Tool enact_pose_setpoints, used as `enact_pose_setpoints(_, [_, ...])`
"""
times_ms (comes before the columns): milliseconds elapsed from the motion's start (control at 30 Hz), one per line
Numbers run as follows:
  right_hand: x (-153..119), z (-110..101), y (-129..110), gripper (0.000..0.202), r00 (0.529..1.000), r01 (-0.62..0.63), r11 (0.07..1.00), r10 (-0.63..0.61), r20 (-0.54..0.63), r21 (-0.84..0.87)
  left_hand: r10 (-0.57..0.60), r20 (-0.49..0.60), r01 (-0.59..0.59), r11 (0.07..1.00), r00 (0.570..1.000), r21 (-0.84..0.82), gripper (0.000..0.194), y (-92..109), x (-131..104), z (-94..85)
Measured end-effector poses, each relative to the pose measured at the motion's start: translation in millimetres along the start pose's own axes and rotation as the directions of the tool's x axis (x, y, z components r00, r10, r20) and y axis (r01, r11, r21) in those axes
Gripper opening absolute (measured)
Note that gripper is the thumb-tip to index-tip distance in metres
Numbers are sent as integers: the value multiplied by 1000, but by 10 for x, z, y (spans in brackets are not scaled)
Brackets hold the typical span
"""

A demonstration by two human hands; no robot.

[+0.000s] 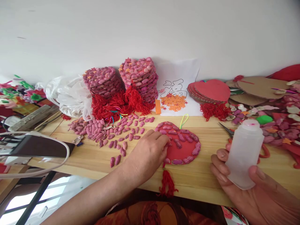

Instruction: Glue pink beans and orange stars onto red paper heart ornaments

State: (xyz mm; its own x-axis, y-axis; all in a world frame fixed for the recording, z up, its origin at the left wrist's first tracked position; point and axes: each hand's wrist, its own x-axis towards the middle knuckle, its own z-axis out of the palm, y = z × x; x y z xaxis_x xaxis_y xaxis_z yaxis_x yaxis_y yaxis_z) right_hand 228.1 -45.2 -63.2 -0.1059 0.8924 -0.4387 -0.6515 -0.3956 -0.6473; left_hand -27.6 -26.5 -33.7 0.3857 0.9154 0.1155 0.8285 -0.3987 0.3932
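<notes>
My left hand (pixel 150 151) is closed, fingertips pinched together at the left part of a red heart-shaped card (pixel 179 152). What the fingertips hold is hidden by the hand. Pink-dyed peanuts (pixel 195 148) line the card's rim, and more lie across its upper part. A yellow loop (pixel 184 121) sticks up at its top; a red tassel (pixel 167 184) hangs from its lower point over the table's front edge. To the right, my right hand (pixel 243 184) grips a translucent white plastic bottle (pixel 245 156), upright and slightly tilted, with a pink smear on top.
Loose pink peanuts (pixel 96 128) spread left of the card. Behind stand two stacks of peanut-covered pieces (pixel 139 79) with red tassels. Orange paper stars (pixel 174 102) lie on white paper. Red hearts (pixel 212 90), scissors (pixel 228 129) and a green cap (pixel 264 119) are at right, a black box (pixel 39 145) at left.
</notes>
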Motion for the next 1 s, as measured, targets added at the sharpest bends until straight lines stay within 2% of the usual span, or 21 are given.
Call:
enact_pose_setpoints(133, [-12, 22, -13, 40, 1000, 10, 1000, -10, -16, -9, 3, 9, -3, 1000, 1000, 3, 13, 4, 2, -6])
enact_pose_setpoints(333, [-26, -14, 0, 37, 1000, 3, 1000, -3, 21, 14, 9, -9, -9, 1000, 1000, 1, 14, -3, -8, -51])
enact_pose_setpoints(600, [-47, -33, 19, 34, 999, -5, 999, 3, 44, 40, -11, -143, 13, 1000, 990, 9, 16, -131, -20, -126])
enact_pose_setpoints(800, [-72, -19, 19, 35, 1000, -17, 999, 17, 12, 32, 3, -74, -6, 999, 997, -38, 12, -63, 14, -75])
enact_pose_setpoints(1000, [-57, -88, 22, 40, 998, 9, 1000, -9, 59, 14, 19, -54, -21, 999, 998, -41, 12, -29, 32, -30])
